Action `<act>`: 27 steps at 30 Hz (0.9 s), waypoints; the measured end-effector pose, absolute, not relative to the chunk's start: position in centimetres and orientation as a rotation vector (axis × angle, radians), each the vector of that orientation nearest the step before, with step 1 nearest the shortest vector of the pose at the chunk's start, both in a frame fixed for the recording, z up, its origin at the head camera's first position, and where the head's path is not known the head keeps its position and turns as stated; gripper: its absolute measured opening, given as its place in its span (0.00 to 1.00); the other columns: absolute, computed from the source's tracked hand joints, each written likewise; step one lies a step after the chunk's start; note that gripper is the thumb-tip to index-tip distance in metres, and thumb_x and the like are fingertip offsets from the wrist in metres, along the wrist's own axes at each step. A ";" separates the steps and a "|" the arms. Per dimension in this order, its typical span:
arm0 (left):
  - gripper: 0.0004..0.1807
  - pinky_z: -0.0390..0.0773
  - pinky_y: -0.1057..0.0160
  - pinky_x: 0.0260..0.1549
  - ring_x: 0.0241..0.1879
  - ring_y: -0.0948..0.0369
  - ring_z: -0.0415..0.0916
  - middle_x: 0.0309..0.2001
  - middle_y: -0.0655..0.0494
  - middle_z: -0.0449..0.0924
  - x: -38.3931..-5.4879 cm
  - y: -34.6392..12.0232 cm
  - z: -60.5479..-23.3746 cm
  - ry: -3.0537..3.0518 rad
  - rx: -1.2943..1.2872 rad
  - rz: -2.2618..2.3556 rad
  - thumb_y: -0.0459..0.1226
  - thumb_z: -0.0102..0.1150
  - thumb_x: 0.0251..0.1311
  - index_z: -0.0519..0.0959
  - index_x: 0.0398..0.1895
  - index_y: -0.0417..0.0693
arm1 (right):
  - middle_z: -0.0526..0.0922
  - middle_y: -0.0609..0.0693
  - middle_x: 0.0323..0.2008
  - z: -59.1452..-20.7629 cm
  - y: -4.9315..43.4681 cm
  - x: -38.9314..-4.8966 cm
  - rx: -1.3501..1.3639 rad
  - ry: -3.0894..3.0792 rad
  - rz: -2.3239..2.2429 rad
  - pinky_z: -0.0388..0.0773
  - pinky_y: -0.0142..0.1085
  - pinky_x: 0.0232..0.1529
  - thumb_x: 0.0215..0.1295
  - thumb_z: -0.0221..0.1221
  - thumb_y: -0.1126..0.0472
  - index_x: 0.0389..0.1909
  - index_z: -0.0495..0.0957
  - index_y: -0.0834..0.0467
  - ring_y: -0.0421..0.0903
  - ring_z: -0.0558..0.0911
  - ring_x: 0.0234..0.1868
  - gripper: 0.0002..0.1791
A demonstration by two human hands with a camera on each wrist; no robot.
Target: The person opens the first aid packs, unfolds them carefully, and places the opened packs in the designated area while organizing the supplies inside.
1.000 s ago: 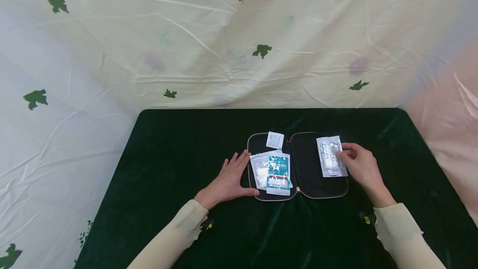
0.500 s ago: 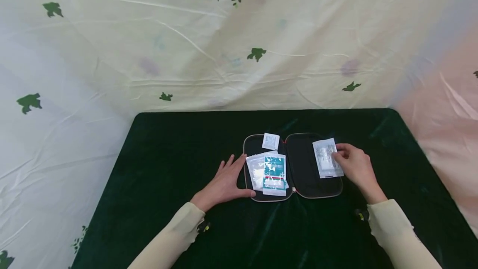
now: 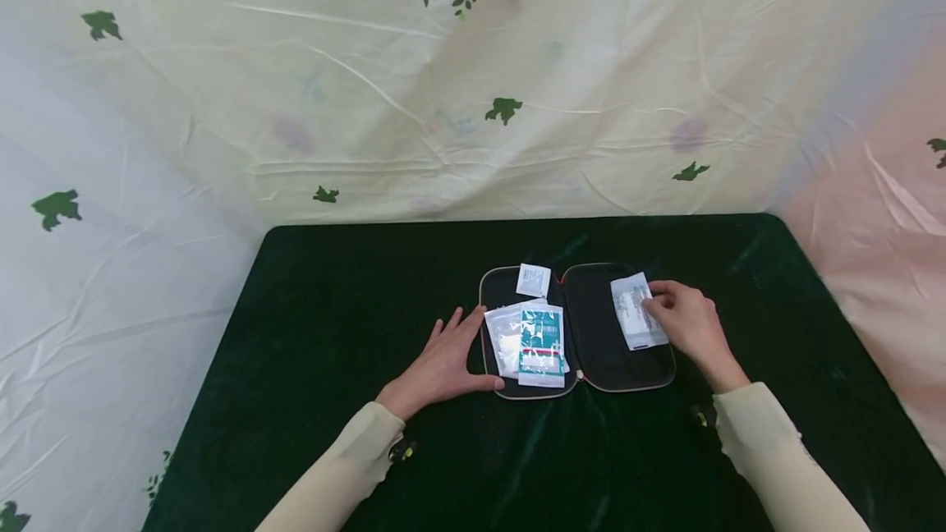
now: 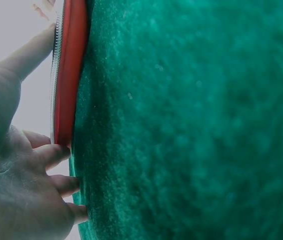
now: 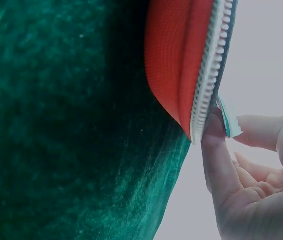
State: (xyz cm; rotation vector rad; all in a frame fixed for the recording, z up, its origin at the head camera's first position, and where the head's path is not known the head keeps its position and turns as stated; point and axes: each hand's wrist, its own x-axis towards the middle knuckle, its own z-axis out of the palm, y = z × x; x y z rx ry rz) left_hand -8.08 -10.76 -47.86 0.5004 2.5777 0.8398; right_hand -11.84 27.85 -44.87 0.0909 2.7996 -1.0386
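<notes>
A zipped case (image 3: 591, 294) lies unfolded on the table, black inside; its outer side (image 5: 174, 60) shows red with a metal zipper in the right wrist view. My left hand (image 3: 442, 364) rests at its left edge, fingers spread and thumb at the near corner. Over the right half, my right hand (image 3: 689, 323) pinches the right edge of a white printed packet (image 3: 637, 314) between thumb and fingers. In the left half lie a teal-and-white packet (image 3: 542, 343), pale packets (image 3: 504, 343) partly beneath it, and a small white sachet (image 3: 533, 280) near the far edge.
Dark green velvet cloth (image 3: 355, 294) covers the table around the case. Behind it hangs a pale curtain (image 3: 384, 105) with green bird and leaf prints, and pinkish cloth (image 3: 872, 212) is at the right.
The packet in my right hand has shifted slightly left over the case's right half, and now shows its white printed face rather than the shiny one. My left hand stays on the case edge.
</notes>
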 end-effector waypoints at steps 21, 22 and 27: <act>0.63 0.37 0.40 0.77 0.82 0.50 0.36 0.84 0.53 0.47 -8.1 -10.9 -48.0 2.582 0.513 0.856 0.65 0.71 0.54 0.47 0.85 0.54 | 0.80 0.68 0.53 -45.7 26.4 -12.3 0.065 2.689 -1.121 0.76 0.39 0.37 0.79 0.52 0.60 0.70 0.68 0.69 0.53 0.81 0.42 0.26; 0.63 0.37 0.40 0.77 0.82 0.50 0.36 0.84 0.53 0.46 -8.1 -10.9 -48.0 2.581 0.513 0.858 0.65 0.71 0.54 0.47 0.85 0.54 | 0.80 0.68 0.53 -45.8 26.3 -12.3 0.063 2.687 -1.122 0.75 0.39 0.37 0.79 0.52 0.60 0.70 0.68 0.69 0.53 0.81 0.42 0.25; 0.63 0.36 0.40 0.78 0.82 0.50 0.36 0.84 0.53 0.46 -8.1 -10.9 -48.1 2.580 0.514 0.858 0.65 0.71 0.54 0.47 0.85 0.54 | 0.80 0.69 0.55 -46.0 25.9 -12.3 0.057 2.677 -1.120 0.74 0.39 0.39 0.79 0.50 0.60 0.71 0.68 0.69 0.54 0.80 0.46 0.26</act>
